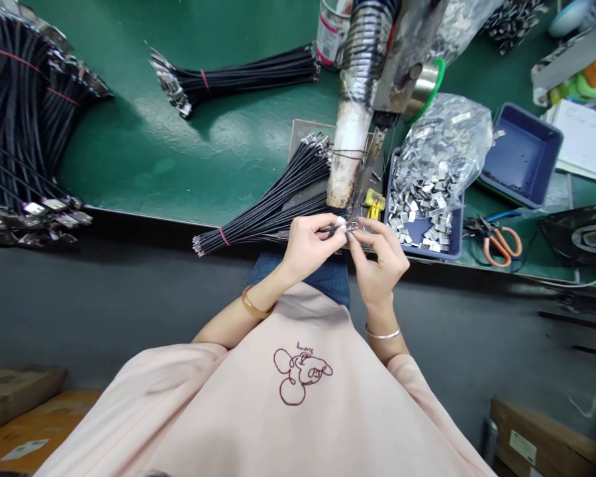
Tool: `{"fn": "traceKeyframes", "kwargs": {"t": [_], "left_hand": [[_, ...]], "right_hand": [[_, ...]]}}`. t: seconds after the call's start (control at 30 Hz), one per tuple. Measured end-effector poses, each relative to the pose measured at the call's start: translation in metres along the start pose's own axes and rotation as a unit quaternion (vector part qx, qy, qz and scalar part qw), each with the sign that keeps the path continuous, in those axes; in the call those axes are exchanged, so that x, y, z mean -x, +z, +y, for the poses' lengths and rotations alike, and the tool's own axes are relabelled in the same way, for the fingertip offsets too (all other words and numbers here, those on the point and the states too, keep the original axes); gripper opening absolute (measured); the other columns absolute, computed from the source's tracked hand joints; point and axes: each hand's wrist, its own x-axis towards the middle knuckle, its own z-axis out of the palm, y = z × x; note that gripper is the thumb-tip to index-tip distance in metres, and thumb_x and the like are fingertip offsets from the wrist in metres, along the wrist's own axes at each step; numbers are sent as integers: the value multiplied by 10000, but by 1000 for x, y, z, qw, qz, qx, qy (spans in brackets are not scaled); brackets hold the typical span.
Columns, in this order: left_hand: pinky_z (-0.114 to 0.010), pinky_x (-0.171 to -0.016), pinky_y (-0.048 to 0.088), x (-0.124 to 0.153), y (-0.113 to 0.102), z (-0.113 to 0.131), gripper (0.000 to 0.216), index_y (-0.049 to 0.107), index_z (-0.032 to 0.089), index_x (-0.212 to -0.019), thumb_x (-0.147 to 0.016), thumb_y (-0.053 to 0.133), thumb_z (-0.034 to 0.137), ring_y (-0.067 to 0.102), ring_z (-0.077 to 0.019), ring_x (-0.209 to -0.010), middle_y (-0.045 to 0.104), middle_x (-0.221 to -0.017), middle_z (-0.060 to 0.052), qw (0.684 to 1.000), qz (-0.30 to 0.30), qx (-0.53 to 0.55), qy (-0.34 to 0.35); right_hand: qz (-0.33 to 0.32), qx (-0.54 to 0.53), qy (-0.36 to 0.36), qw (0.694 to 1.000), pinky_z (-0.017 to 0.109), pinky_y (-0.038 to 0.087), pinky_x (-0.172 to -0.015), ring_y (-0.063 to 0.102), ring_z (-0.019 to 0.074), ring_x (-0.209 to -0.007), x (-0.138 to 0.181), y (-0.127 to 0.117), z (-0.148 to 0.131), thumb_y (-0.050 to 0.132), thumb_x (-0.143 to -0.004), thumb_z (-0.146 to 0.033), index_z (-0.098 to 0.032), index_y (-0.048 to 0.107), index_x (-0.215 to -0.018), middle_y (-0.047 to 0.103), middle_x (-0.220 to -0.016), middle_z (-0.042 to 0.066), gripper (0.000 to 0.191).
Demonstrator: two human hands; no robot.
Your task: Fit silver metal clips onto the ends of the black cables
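Observation:
My left hand [310, 245] pinches the end of a thin black cable [334, 228] at the bench's front edge. My right hand [380, 255] pinches a small metal clip [353, 227] against that cable end. The two hands meet fingertip to fingertip. A banded bundle of black cables [273, 209] fans out to the left of my hands. A blue tray of metal clips [424, 228] sits just right of my hands, with a plastic bag of clips [440, 156] spilling into it.
A wrapped machine head [362, 99] hangs over the bench above my hands. Another cable bundle [238, 73] lies farther back, and a big pile of cables [20, 119] at the left. Orange scissors [499, 242] and an empty blue bin [521, 156] lie to the right. Cardboard boxes [541, 437] stand on the floor.

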Motion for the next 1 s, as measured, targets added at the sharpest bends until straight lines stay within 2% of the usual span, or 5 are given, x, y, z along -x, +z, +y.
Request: {"fn": "traceKeyframes", "kwargs": {"t": [0.17,0.3,0.47,0.77,1.0], "left_hand": [[-152,-557,442,1,-1,0,125,735,125,-779,-767,630,191,536,-82,-609,645,-690,0,1000,-11,-2,-10],[-150,-535,404,4,0,-1,124,727,116,-752,-762,618,175,479,-72,-594,598,-650,8,999,-24,0,-25],[-154,-535,394,5,2,0,122,723,118,-767,-767,621,184,432,-64,-582,558,-640,22,999,-20,4,-34],[-162,-546,402,4,0,0,117,708,127,-776,-785,620,204,461,-74,-596,590,-673,11,1000,-10,19,-15],[-174,-518,315,4,-1,-1,113,662,117,-715,-773,620,204,343,-57,-556,443,-589,43,997,-55,26,-52]], "right_hand": [[4,12,-12,1000,361,613,-828,740,192,-953,2,-2,-1,658,-881,-171,-235,617,-837,758,-1026,39,88],[2,19,-15,1000,330,613,-775,744,186,-933,4,-4,1,663,-877,-150,-237,614,-842,758,-948,25,105],[-1,19,-12,1000,336,601,-828,736,181,-939,4,-3,2,672,-883,-152,-233,655,-879,754,-971,27,83],[1,17,-12,1000,347,597,-859,731,184,-951,-2,-1,-3,672,-886,-167,-232,665,-870,748,-1009,44,67],[-17,42,-62,997,294,598,-800,741,176,-969,5,-8,3,649,-892,-129,-227,609,-937,759,-1035,61,115]]}}
